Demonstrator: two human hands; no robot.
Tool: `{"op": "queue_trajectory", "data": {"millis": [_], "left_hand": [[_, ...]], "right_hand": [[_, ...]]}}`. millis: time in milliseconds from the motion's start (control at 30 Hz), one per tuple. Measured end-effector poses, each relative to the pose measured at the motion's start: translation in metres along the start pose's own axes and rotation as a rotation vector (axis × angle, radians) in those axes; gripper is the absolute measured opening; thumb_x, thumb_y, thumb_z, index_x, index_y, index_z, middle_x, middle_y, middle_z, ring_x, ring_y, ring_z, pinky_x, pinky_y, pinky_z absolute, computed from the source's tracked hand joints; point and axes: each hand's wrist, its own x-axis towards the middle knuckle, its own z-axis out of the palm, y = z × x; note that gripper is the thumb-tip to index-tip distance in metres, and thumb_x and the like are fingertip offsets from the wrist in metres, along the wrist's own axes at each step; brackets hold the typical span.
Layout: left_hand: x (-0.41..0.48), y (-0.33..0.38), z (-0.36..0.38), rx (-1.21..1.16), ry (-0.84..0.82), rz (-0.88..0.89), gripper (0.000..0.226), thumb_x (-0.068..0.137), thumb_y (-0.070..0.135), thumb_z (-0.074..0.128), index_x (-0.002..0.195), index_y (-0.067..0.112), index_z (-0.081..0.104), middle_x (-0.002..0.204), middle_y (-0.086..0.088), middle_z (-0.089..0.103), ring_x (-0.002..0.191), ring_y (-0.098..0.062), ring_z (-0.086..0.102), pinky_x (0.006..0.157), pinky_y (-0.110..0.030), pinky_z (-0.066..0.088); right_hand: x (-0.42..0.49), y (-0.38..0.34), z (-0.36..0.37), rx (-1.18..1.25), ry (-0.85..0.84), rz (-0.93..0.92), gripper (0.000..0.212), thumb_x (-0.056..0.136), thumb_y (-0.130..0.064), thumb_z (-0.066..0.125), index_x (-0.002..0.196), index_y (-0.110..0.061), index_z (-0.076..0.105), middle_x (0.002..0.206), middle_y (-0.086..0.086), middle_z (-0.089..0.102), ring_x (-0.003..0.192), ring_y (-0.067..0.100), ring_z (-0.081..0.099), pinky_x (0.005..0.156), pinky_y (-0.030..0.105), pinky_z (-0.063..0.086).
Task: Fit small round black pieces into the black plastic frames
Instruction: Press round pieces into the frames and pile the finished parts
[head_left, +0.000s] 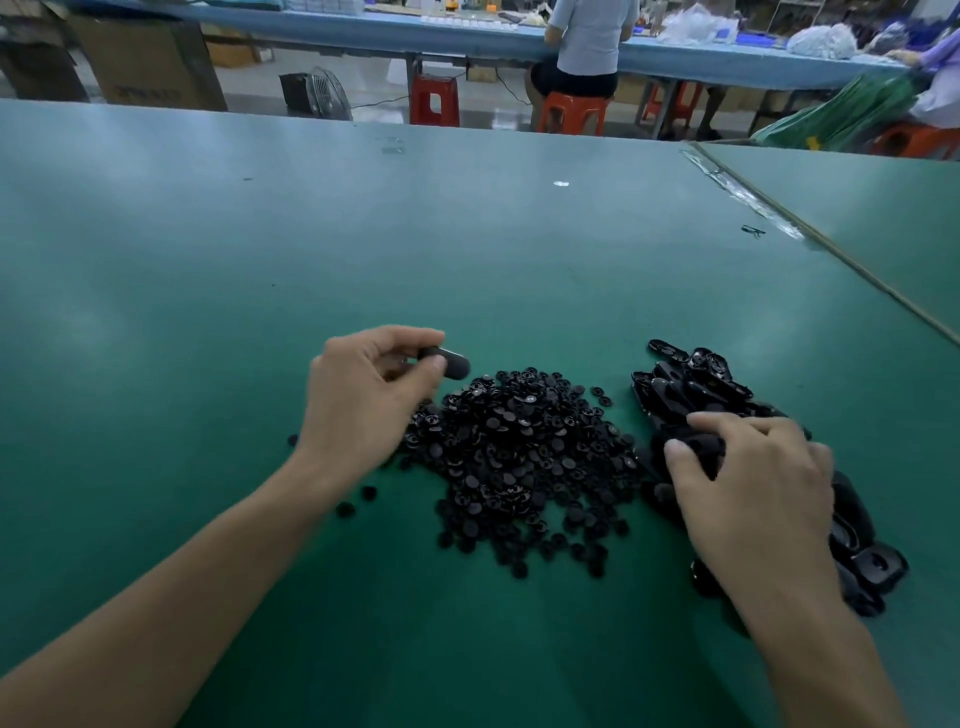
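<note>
Here, the left grip (374, 395) pinches one black frame (447, 362) just beside the far left of the heap of round pieces (519, 457), which lies on the green table (467, 249) toward its near edge. The right grip (753, 483) curls round a second frame (698, 449) on the pile of frames (696, 379), nearer the right edge.

Bare left hand (363, 397); bare right hand (756, 493)
</note>
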Motion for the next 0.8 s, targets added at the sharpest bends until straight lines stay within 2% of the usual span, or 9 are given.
{"op": "queue_trajectory", "data": {"millis": [200, 333, 433, 500, 567, 633, 667, 733, 800], "left_hand": [[0.036, -0.023, -0.038, 0.115, 0.151, -0.089, 0.027, 0.086, 0.007, 0.076, 0.091, 0.033, 0.072, 0.077, 0.005, 0.078, 0.071, -0.015, 0.075, 0.086, -0.041, 0.061], [0.042, -0.035, -0.045, 0.218, 0.180, -0.151, 0.026, 0.085, 0.010, 0.077, 0.083, 0.034, 0.069, 0.065, 0.012, 0.073, 0.060, -0.008, 0.071, 0.081, -0.033, 0.059], [0.044, -0.037, -0.043, 0.371, 0.187, -0.127, 0.024, 0.084, 0.015, 0.078, 0.077, 0.034, 0.067, 0.076, 0.014, 0.071, 0.065, 0.005, 0.064, 0.075, -0.019, 0.053], [0.043, -0.036, -0.039, 0.487, 0.177, -0.084, 0.015, 0.086, 0.017, 0.077, 0.092, 0.030, 0.071, 0.094, 0.004, 0.073, 0.066, 0.009, 0.058, 0.079, -0.014, 0.046], [0.040, -0.036, -0.035, 0.599, 0.178, -0.011, 0.030, 0.087, 0.020, 0.076, 0.117, 0.019, 0.070, 0.116, -0.004, 0.066, 0.063, 0.007, 0.054, 0.089, -0.014, 0.037], [0.035, -0.030, -0.031, 0.586, 0.180, 0.030, 0.038, 0.089, 0.023, 0.075, 0.126, 0.018, 0.066, 0.120, 0.000, 0.051, 0.066, 0.001, 0.054, 0.089, -0.016, 0.035], [0.032, -0.025, -0.028, 0.562, 0.186, 0.057, 0.032, 0.090, 0.024, 0.074, 0.121, 0.020, 0.067, 0.117, 0.003, 0.048, 0.067, -0.001, 0.054, 0.085, -0.015, 0.036], [0.025, -0.013, -0.020, 0.526, 0.185, 0.132, 0.012, 0.090, 0.023, 0.073, 0.100, 0.025, 0.069, 0.104, 0.007, 0.053, 0.061, 0.000, 0.055, 0.074, -0.006, 0.034], [0.014, 0.000, -0.008, 0.452, 0.137, 0.187, 0.013, 0.087, 0.020, 0.075, 0.085, 0.030, 0.066, 0.085, 0.015, 0.059, 0.060, 0.004, 0.055, 0.064, -0.003, 0.037]], "right_hand": [[0.000, -0.002, 0.001, -0.067, -0.030, 0.028, 0.024, 0.091, -0.028, 0.068, 0.115, -0.023, 0.071, 0.116, 0.011, 0.062, 0.111, 0.040, 0.047, 0.085, 0.043, 0.039], [0.001, -0.002, 0.000, -0.101, -0.044, 0.080, 0.037, 0.090, -0.034, 0.069, 0.125, -0.022, 0.067, 0.122, 0.014, 0.058, 0.113, 0.041, 0.046, 0.089, 0.045, 0.040], [0.000, -0.001, -0.001, -0.137, -0.072, 0.141, 0.049, 0.090, -0.045, 0.064, 0.133, -0.022, 0.060, 0.130, 0.014, 0.055, 0.121, 0.039, 0.041, 0.097, 0.048, 0.036], [0.000, -0.003, -0.001, -0.125, -0.077, 0.132, 0.048, 0.091, -0.046, 0.063, 0.133, -0.022, 0.060, 0.129, 0.012, 0.057, 0.122, 0.037, 0.041, 0.096, 0.048, 0.034], [0.000, -0.004, 0.000, -0.088, -0.049, 0.117, 0.045, 0.090, -0.042, 0.066, 0.130, -0.023, 0.061, 0.126, 0.011, 0.060, 0.120, 0.036, 0.042, 0.094, 0.047, 0.033], [0.000, -0.004, 0.001, -0.064, -0.012, 0.098, 0.041, 0.088, -0.038, 0.070, 0.125, -0.023, 0.062, 0.121, 0.009, 0.061, 0.118, 0.035, 0.044, 0.092, 0.047, 0.033], [0.000, -0.004, 0.002, -0.052, 0.005, 0.087, 0.038, 0.087, -0.036, 0.072, 0.121, -0.023, 0.062, 0.118, 0.009, 0.062, 0.117, 0.035, 0.045, 0.092, 0.047, 0.033], [0.001, -0.003, 0.002, -0.008, 0.037, 0.064, 0.032, 0.086, -0.031, 0.074, 0.114, -0.023, 0.063, 0.112, 0.006, 0.064, 0.114, 0.034, 0.048, 0.089, 0.045, 0.034], [0.002, -0.002, 0.002, 0.064, 0.067, 0.029, 0.023, 0.087, -0.025, 0.074, 0.108, -0.024, 0.064, 0.103, 0.002, 0.067, 0.108, 0.033, 0.052, 0.085, 0.040, 0.033]]}}
